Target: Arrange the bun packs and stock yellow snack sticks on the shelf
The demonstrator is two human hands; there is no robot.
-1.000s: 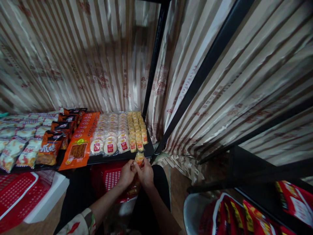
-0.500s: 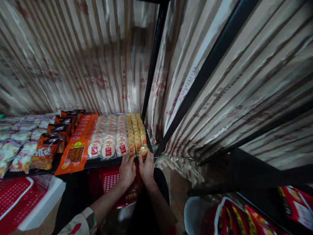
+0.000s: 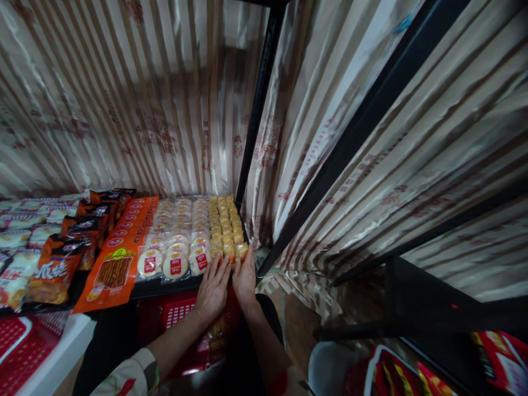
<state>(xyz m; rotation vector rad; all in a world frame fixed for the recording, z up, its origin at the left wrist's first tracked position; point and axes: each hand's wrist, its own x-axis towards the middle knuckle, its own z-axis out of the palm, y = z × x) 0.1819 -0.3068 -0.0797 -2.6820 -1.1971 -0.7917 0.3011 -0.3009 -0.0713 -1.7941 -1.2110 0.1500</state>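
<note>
Rows of small yellow-wrapped snacks [image 3: 226, 223] stand at the right end of a black shelf [image 3: 165, 287]. My left hand [image 3: 213, 289] has its fingers stretched out against the front of these rows, touching the nearest packets. Beside it, my right hand [image 3: 245, 278] lies with straight fingers along the front right corner of the rows. Both hands are open, with nothing gripped; parts of the front packets are hidden behind the fingers. Just left of them are rows of round white crackers [image 3: 176, 264] in clear wrappers with red labels.
Left along the shelf lie an orange snack strip [image 3: 111, 258], orange-and-black bags [image 3: 55, 269] and white snack packets [image 3: 18, 275]. Below are a red basket [image 3: 177, 316] and another red basket [image 3: 28, 352]. Black posts [image 3: 264, 93] and a striped curtain [image 3: 165, 82] stand behind. Red packs [image 3: 400, 374] sit lower right.
My left hand's fingers have straightened and spread flatter over the front packets. My right hand has shifted slightly up along the right corner. The view has tilted a little, lowering the shelf leftward.
</note>
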